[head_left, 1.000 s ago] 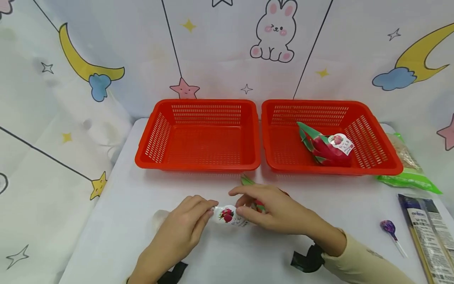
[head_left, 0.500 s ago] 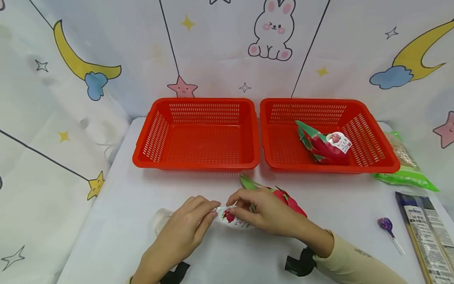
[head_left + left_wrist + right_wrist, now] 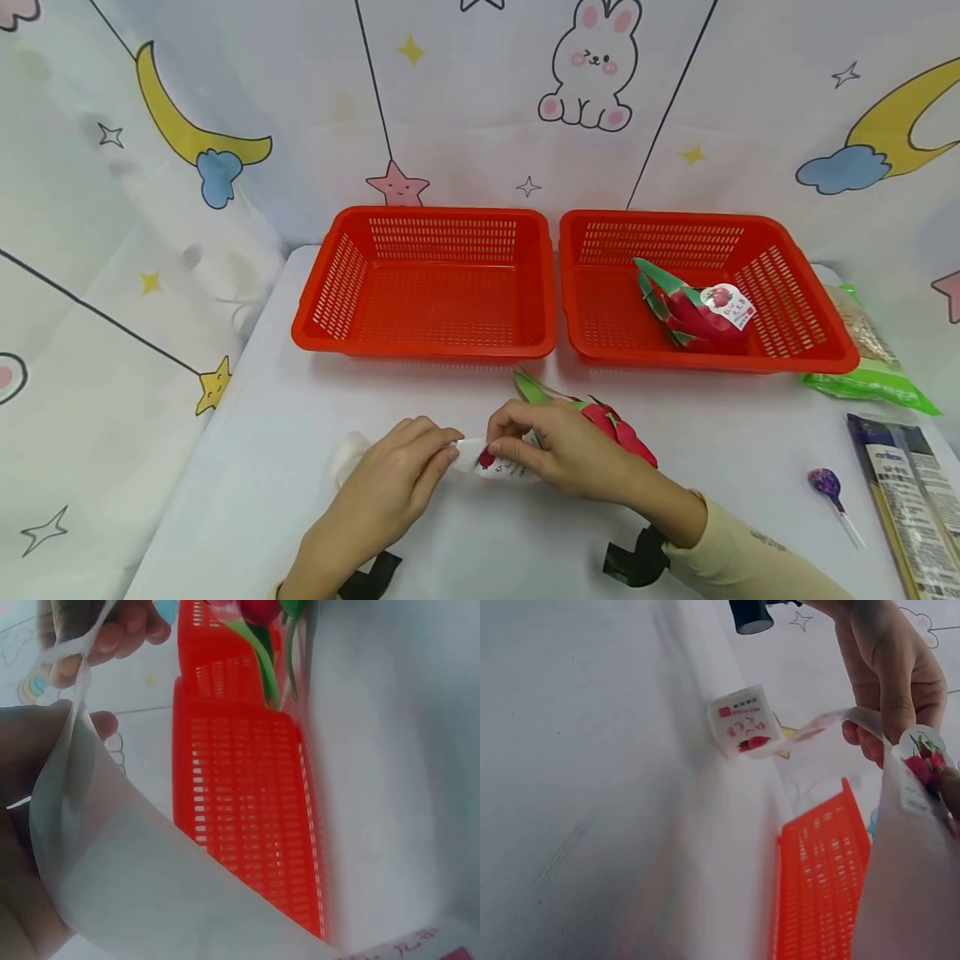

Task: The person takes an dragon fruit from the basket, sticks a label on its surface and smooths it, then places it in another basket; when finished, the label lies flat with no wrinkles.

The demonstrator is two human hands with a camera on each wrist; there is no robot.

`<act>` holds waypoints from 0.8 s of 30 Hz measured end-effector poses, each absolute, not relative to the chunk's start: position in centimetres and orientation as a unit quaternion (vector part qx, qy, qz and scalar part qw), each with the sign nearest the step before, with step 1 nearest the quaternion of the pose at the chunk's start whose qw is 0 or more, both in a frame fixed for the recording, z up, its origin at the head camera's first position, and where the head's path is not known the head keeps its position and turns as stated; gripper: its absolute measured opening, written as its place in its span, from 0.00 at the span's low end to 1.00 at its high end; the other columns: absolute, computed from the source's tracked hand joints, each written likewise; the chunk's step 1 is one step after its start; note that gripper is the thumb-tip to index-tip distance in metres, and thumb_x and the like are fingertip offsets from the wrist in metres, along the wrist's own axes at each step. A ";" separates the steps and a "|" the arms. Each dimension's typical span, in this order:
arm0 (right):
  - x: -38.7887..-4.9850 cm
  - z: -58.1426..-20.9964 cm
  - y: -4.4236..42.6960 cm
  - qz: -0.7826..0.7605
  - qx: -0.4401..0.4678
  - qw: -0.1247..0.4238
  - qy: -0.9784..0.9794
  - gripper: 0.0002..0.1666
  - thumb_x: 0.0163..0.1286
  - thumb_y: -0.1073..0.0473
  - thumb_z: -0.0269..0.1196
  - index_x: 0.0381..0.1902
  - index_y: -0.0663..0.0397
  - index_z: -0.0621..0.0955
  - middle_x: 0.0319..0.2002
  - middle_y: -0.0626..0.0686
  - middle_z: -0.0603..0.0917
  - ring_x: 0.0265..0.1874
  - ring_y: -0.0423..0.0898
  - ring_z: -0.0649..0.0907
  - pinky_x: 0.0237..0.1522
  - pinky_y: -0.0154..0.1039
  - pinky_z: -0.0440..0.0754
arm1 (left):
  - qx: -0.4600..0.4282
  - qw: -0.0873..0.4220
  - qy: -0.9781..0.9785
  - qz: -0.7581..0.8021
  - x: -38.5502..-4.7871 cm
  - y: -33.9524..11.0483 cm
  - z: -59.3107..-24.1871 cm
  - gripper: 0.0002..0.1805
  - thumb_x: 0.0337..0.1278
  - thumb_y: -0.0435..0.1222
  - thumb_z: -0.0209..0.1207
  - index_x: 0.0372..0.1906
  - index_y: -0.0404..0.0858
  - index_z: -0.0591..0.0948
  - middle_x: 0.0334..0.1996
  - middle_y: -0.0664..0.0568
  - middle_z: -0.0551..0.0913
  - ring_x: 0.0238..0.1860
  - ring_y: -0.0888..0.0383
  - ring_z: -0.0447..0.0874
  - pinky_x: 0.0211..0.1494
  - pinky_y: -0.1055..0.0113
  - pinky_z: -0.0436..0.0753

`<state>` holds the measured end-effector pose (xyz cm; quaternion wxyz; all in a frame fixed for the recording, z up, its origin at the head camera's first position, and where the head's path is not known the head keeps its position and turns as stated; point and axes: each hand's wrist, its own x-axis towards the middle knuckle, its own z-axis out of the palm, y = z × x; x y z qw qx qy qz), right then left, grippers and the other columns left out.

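Between my hands stretches a strip of white label backing carrying a sticker printed with red dragon fruit. My left hand pinches the strip's left part between thumb and fingers. My right hand pinches the sticker's left edge, which is bent up from the backing. In the right wrist view, the sticker shows its picture beside the right thumb. The strip leads back to a label roll, mostly hidden behind my left hand in the head view. Just beyond my right hand lies a dragon fruit, partly covered.
Two red baskets stand side by side at the back. The left basket holds nothing visible; the right basket contains a labelled dragon fruit. Along the right lie a green-edged bag, a lollipop and a dark flat package.
My right hand has shifted left onto the sticker, uncovering more of the dragon fruit behind it. The sticker's left edge has lifted, and bare backing now shows beside my left fingers.
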<state>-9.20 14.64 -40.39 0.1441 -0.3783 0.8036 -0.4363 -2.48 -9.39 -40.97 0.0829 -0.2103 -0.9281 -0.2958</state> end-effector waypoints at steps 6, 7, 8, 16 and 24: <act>-9.2 -40.7 14.9 -0.443 -0.386 0.123 0.800 0.04 0.69 0.53 0.68 0.38 0.40 0.82 0.44 0.38 0.85 0.47 0.35 0.82 0.46 0.35 0.83 | -0.175 0.063 -0.940 -0.287 -2.4 -9.9 -41.2 0.07 0.64 0.34 0.66 0.45 0.42 0.88 0.33 0.64 0.81 0.36 0.70 0.74 0.40 0.74 0.79; -9.2 -40.7 15.0 -0.446 -0.387 0.122 0.798 0.04 0.69 0.52 0.68 0.38 0.40 0.82 0.45 0.39 0.85 0.47 0.36 0.81 0.44 0.35 0.82 | -0.170 0.058 -0.941 -0.286 -2.4 -9.9 -41.2 0.07 0.64 0.34 0.66 0.45 0.42 0.88 0.33 0.64 0.81 0.36 0.70 0.74 0.39 0.74 0.79; -9.2 -40.8 15.1 -0.450 -0.387 0.125 0.795 0.04 0.69 0.52 0.68 0.38 0.40 0.83 0.46 0.39 0.85 0.47 0.37 0.80 0.42 0.35 0.82 | -0.164 0.052 -0.943 -0.286 -2.4 -10.1 -41.3 0.07 0.64 0.34 0.66 0.45 0.43 0.88 0.33 0.64 0.81 0.36 0.70 0.74 0.39 0.74 0.79; -9.2 -40.7 16.3 -0.489 -0.372 0.139 0.777 0.03 0.68 0.53 0.69 0.38 0.38 0.84 0.36 0.38 0.86 0.37 0.38 0.78 0.34 0.34 0.78 | -0.121 0.004 -0.957 -0.263 -2.1 -11.3 -41.6 0.08 0.64 0.34 0.66 0.46 0.43 0.88 0.34 0.64 0.83 0.40 0.64 0.79 0.45 0.68 0.81; -9.2 -41.0 17.7 -0.514 -0.359 0.144 0.766 0.04 0.70 0.57 0.68 0.37 0.39 0.84 0.34 0.41 0.86 0.39 0.40 0.79 0.39 0.36 0.79 | -0.104 -0.009 -0.977 -0.186 -2.0 -12.2 -43.4 0.07 0.58 0.35 0.70 0.41 0.45 0.88 0.35 0.58 0.85 0.38 0.56 0.80 0.41 0.61 0.81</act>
